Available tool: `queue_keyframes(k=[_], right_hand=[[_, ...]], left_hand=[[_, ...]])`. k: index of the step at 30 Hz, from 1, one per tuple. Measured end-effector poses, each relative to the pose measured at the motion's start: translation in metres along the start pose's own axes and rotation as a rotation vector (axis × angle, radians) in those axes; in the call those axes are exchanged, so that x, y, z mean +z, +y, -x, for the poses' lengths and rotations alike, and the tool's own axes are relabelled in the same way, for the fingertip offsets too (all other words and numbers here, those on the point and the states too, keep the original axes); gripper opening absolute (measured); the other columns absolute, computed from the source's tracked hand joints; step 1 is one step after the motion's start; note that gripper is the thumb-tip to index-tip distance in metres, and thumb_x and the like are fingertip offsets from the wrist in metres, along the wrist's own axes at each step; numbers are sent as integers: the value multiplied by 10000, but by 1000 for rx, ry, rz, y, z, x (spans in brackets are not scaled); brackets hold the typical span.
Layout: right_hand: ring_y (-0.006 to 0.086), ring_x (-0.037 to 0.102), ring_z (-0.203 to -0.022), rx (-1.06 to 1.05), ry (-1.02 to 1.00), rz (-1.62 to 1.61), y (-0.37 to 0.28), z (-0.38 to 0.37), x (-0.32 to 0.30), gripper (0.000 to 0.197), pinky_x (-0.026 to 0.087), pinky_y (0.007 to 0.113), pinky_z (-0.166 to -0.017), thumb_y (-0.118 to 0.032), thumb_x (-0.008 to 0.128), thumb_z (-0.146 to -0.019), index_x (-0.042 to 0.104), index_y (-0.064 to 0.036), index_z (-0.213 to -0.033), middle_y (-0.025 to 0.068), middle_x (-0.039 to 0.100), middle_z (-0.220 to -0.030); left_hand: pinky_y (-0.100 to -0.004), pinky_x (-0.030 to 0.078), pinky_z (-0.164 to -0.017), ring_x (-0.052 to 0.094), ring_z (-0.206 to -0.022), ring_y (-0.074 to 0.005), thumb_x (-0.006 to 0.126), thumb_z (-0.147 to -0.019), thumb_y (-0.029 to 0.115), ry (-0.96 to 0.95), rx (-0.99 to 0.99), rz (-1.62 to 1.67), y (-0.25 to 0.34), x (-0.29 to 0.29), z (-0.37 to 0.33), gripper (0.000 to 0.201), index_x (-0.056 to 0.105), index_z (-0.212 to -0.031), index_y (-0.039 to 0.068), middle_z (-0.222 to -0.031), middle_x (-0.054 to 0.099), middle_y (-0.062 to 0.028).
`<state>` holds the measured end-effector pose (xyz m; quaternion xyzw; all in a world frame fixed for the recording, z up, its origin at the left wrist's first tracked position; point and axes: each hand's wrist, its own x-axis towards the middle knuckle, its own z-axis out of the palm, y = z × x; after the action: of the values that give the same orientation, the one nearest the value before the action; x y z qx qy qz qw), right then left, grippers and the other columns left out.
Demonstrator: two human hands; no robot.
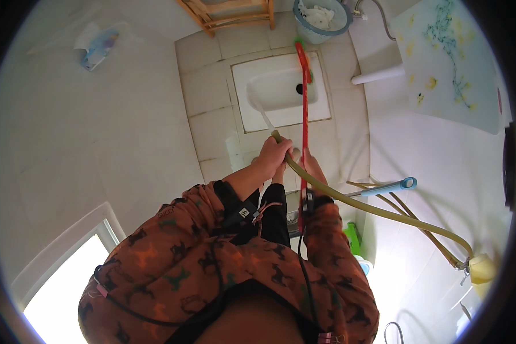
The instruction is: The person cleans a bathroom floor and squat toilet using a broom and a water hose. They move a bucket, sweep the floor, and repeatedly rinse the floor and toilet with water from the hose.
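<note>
My left hand (274,157) is closed around the end of a yellow-green hose (372,207). A stream of water (264,118) runs from it into the white squat toilet (240,77) set in the tiled floor. A long red-handled brush (305,109) is gripped in my right hand (313,167), its handle reaching forward over the right part of the toilet. The brush's far end, with green on it, lies near the toilet's back right corner, right of the dark drain hole. The hose crosses in front of my right wrist and partly hides it.
A blue-grey bucket (307,33) with white cloth stands at the back, beside a wooden rack (238,22). Near the right wall are a blue-handled tool (390,187) and a tap (460,265) joined to the hose. A white pipe (378,75) juts from that wall.
</note>
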<state>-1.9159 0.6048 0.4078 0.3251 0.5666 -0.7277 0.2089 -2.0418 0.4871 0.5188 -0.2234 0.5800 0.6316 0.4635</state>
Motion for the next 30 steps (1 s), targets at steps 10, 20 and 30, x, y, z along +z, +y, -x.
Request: queue_keyframes(k=[10, 20, 30], right_hand=[[238, 516, -501, 475, -65, 30, 5, -3, 55, 421, 424, 339, -471, -392, 343, -859, 463, 10, -836, 107, 487, -542], [348, 571, -692, 143, 96, 1343, 85, 120, -101, 249, 457, 441, -564, -201, 328, -846, 442, -58, -1015, 192, 567, -755], [321, 588, -675, 138, 221, 1261, 68, 30, -123, 421, 464, 407, -554, -379, 390, -830, 538, -4, -952, 231, 576, -784]], left_hand=[[-241, 320, -397, 482, -478, -131, 507, -746, 174, -30, -51, -12, 17, 1, -6, 170, 486, -615, 68, -564, 502, -39], [-242, 301, -359, 433, -417, -145, 504, -707, 123, -10, -165, -62, -10, 16, -18, 164, 485, -584, 16, -544, 520, -102], [-263, 361, -474, 501, -542, -134, 495, -758, 154, -71, -181, -77, -5, -3, -33, 142, 501, -645, 69, -607, 517, -26]])
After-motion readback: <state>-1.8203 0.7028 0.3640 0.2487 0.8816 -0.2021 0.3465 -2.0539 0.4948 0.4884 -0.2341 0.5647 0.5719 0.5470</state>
